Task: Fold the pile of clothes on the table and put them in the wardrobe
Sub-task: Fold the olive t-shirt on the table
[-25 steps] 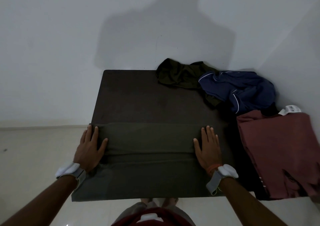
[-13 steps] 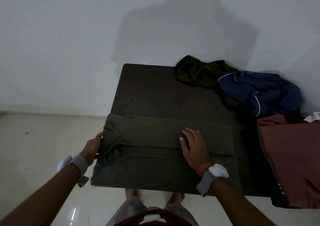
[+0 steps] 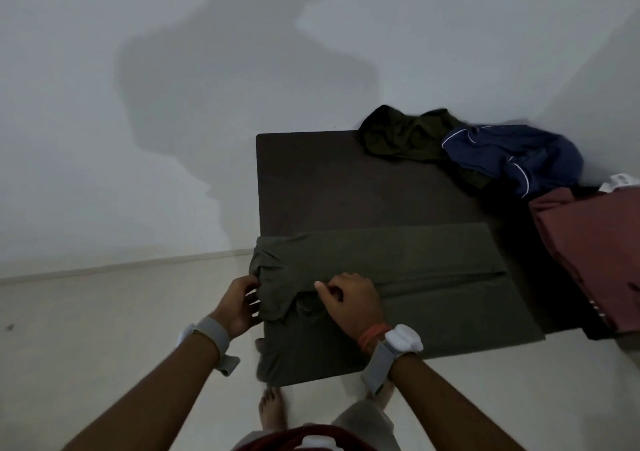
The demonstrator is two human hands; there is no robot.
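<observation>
A long, half-folded olive-green garment (image 3: 415, 277) lies across the near part of the dark table (image 3: 329, 180), its front hanging over the near edge. My left hand (image 3: 239, 303) grips the bunched left end of the garment at the table's left edge. My right hand (image 3: 353, 300) lies on the cloth just to the right, fingers curled and pinching a fold. At the back right lie a crumpled dark green garment (image 3: 401, 135) and a navy garment with white piping (image 3: 512, 156).
A maroon garment (image 3: 588, 256) with a white tag (image 3: 620, 181) lies at the table's right side. White walls stand behind and to the right. Pale floor spreads to the left and in front, where my bare feet (image 3: 273, 412) stand.
Both hands left their flat press on the garment's ends. The left hand took hold of the left end, the right hand slid left to meet it. The view swung left.
</observation>
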